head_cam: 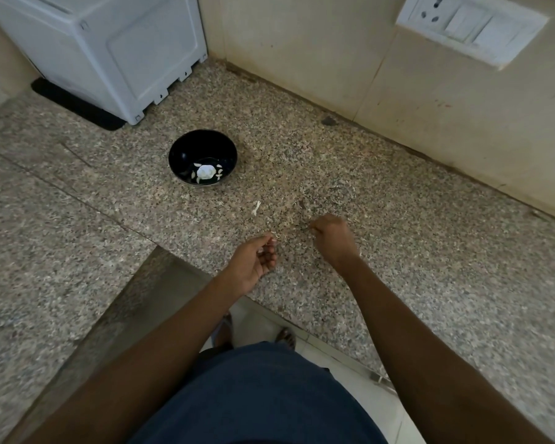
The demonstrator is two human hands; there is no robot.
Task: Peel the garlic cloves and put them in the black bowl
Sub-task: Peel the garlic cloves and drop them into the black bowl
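Item: round glossy black bowl (203, 157) lay fwd-left, nearer my left hand (253, 259), fingers loosely curled, pinching maybe a clove; right hand (332, 237) curled, contents unclear.

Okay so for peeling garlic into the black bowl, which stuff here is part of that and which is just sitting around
Part of the job:
black bowl
white garlic pieces lying in the bowl
scrap of garlic skin on the counter
left hand, fingers curled
right hand, fingers curled

Just sitting around:
white appliance
black mat under it
wall socket plate
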